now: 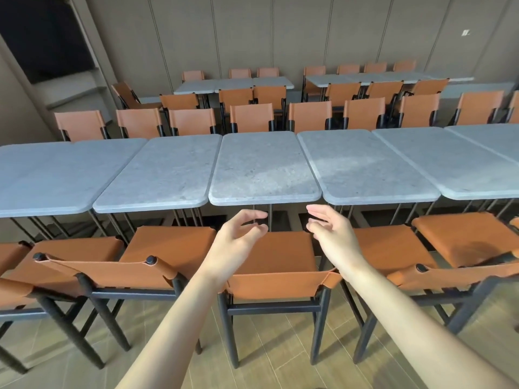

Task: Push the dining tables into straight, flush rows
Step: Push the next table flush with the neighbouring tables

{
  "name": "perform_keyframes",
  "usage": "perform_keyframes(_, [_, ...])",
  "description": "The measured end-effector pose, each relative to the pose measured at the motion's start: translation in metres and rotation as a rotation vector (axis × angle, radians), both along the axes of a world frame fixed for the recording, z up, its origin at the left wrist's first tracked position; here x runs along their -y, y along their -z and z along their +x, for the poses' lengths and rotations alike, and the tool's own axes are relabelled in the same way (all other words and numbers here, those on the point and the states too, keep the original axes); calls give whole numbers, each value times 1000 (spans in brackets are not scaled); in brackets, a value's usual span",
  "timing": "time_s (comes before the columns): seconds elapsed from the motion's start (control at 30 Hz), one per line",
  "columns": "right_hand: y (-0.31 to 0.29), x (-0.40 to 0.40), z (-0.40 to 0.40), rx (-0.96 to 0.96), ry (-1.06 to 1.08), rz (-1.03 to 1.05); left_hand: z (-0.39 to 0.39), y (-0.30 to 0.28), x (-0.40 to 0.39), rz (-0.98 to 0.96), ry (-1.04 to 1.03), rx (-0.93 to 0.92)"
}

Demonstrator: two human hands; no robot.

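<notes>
Grey stone-look counters stand side by side in one long row across the room. The middle counter (264,167) sits directly ahead of the person; its near edge looks a touch further away than the near edges of the counter to its left (165,175) and the counter to its right (365,167), though the wide-angle lens bends lines, so that offset is uncertain. Seams between tops look tight.

Both bare arms reach fwd over an orange leather chair (276,265) w/ a black frame, tucked in front of the middle counter. Left hand (238,234) and right hand (332,234) hover just short of the near edge, not touching it. Fingers of both are loosely curled and released, holding nothing, palms turned toward each other.

More orange chairs line both sides of the row. Further rows of grey counters and chairs stand at the back, near a panelled wall.

Judgement: step in hand is taking hold of the middle counter's near edge to adjust it. To do it well, grip the edge w/ both hands spread evenly off-centre, move it straight w/o twisting, and stop once the near edge lines up w/ both neighbours. The chair sits between person and counter, so leaning over it limits leverage; small nudges are safer.
</notes>
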State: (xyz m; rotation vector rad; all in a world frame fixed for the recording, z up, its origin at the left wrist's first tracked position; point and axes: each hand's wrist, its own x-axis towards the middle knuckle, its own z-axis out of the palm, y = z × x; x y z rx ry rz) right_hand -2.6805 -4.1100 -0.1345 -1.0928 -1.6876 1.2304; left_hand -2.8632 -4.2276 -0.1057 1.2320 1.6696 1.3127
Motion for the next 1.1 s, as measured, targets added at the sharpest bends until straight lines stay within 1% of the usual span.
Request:
perform_keyframes(0.13, [-3, -39, 3, 58, 9, 15, -5, 3, -32, 8, 29, 11])
perform_keyframes(0.27, [17, -92, -4, 139, -25, -8, -17, 19, -82, -30, 36, -12])
perform_keyframes(0.4, [41, -157, -23, 233, -72, -31, -33, 27, -160, -65, 24, -12])
perform_keyframes(0.53, [43, -226, -31, 255, -48, -35, -43, 36, -244, -127, 76, -47])
perform_keyframes(0.63, [39, -280, -32, 312, -12, -11, -55, 60, -293, -206, 122, -95])
perform_keyframes(0.77, [58, -343, -45, 382, -7, 18, -78, 99, -337, -286, 133, -168])
perform_keyframes(0.93, [110, -387, -94, 556, -149, 59, -113, 162, -368, -405, 149, -330])
perform_keyframes(1.1, [169, -408, -140, 653, -305, 183, -154, 206, -391, -543, 150, -487])
